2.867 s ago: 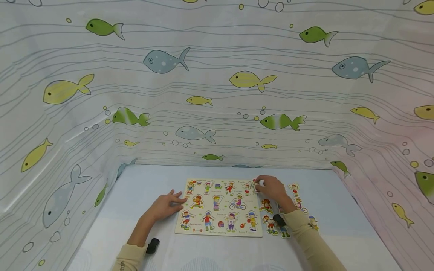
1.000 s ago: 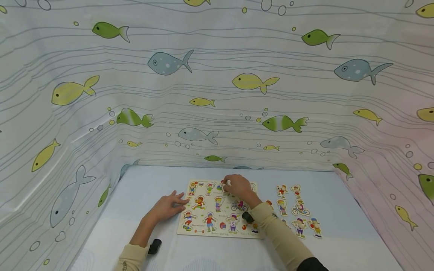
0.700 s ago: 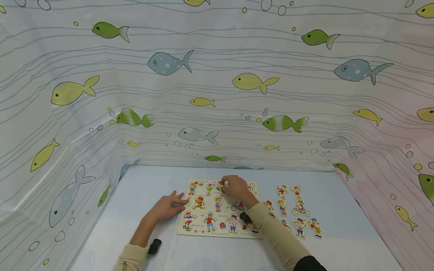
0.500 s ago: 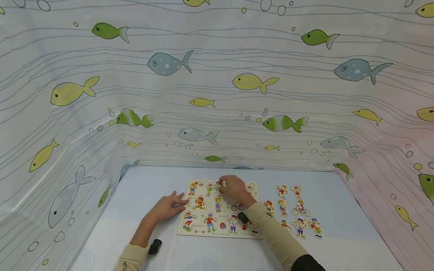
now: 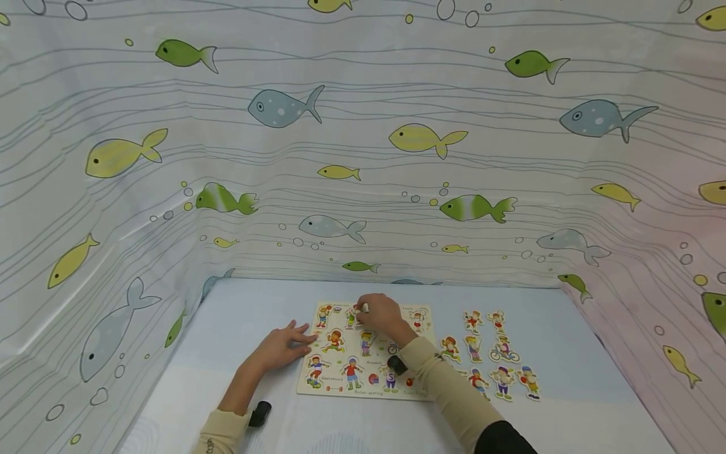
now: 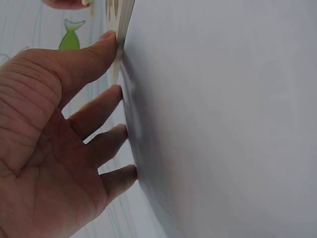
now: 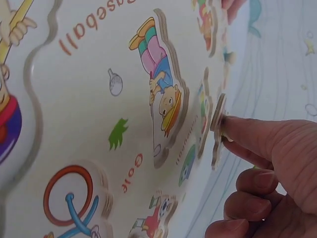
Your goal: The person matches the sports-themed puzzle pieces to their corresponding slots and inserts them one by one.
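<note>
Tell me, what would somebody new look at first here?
Probably the fish-print sheet, rising behind and beside the table. Next, the sports puzzle board, where the right hand pinches a puzzle piece near its far side and the left hand touches its left edge. Loose sports-figure pieces lie to the board's right.

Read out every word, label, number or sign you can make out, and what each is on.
"Baseball": on the puzzle board, right wrist view, at the frame's edge.
"Golf": on the board, right wrist view.
"Volleyball": on the board, faint, first letters unclear.
"Skateboard": on the board, head view, small.
"Roller-skating": same, small.
Other board captions are too small, blurred or covered. No text is legible on the loose pieces.
</note>
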Action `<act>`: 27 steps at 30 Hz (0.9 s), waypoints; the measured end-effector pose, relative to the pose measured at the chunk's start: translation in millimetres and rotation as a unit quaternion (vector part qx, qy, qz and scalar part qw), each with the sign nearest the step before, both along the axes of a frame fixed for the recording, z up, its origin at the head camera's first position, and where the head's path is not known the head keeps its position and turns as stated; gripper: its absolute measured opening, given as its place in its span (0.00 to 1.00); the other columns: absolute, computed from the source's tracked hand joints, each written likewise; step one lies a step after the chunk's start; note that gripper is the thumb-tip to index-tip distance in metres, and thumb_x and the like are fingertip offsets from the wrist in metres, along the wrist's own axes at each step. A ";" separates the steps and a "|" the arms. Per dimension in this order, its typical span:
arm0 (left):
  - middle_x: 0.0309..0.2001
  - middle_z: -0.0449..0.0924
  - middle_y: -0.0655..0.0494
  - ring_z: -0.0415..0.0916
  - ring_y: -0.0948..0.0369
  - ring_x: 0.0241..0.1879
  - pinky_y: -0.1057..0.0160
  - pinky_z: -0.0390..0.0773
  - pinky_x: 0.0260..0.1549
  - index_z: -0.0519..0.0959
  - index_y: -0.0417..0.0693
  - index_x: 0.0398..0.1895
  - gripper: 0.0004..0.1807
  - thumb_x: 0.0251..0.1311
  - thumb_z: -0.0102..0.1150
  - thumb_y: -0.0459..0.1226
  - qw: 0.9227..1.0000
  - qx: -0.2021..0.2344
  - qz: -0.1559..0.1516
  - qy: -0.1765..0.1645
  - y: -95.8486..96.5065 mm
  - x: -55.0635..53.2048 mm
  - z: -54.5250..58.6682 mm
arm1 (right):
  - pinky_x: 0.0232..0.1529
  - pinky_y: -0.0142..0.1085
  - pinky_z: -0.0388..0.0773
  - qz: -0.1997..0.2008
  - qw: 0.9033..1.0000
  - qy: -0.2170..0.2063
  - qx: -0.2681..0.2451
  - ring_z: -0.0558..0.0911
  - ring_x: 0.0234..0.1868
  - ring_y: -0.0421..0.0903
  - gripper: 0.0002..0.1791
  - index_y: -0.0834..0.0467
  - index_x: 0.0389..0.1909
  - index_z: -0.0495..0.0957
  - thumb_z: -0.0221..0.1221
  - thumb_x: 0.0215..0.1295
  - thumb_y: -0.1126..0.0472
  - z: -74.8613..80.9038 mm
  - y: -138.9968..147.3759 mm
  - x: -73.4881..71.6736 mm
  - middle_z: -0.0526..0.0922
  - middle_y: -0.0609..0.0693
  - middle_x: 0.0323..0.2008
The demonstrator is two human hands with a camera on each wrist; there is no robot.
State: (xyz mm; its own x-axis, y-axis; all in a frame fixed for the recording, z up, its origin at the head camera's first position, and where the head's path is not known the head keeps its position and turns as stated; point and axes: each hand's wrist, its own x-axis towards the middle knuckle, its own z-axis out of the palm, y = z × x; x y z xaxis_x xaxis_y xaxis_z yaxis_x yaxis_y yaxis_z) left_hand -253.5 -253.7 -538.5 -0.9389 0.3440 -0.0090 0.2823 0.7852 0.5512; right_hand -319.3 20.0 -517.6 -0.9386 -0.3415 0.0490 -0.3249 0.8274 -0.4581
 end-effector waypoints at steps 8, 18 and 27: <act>0.65 0.72 0.43 0.56 0.36 0.69 0.32 0.55 0.63 0.84 0.50 0.53 0.17 0.60 0.67 0.41 1.000 0.002 0.001 0.003 0.0 -0.4 -2.0 | 0.20 0.34 0.65 -0.001 1.000 -0.011 -0.004 0.71 0.23 0.42 0.08 0.49 0.43 0.85 0.64 0.66 0.54 -2.7 -7.5 0.2 0.85 0.47 0.42; 0.64 0.72 0.43 0.57 0.36 0.69 0.30 0.54 0.63 0.84 0.50 0.52 0.17 0.60 0.67 0.40 1.000 0.005 0.000 0.006 0.1 0.7 -1.4 | 0.18 0.33 0.65 0.006 1.000 -0.011 -0.002 0.71 0.22 0.41 0.08 0.50 0.42 0.85 0.63 0.66 0.53 -5.9 -12.5 1.2 0.84 0.47 0.39; 0.65 0.72 0.45 0.57 0.37 0.70 0.30 0.54 0.63 0.85 0.51 0.52 0.17 0.60 0.67 0.40 1.000 0.004 0.006 0.004 1.0 1.3 -2.0 | 0.19 0.34 0.65 0.006 1.000 0.002 0.003 0.70 0.22 0.40 0.06 0.49 0.41 0.85 0.63 0.65 0.55 -10.1 -16.5 1.0 0.85 0.47 0.39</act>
State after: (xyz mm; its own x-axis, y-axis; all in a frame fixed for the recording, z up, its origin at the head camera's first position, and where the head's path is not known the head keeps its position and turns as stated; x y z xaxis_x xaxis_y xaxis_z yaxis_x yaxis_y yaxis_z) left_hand -252.2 -252.7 -540.6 -0.9432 0.3321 0.0006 0.2765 0.7843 0.5554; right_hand -318.3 3.5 -527.7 -0.9344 -0.3526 0.0502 -0.3360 0.8261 -0.4525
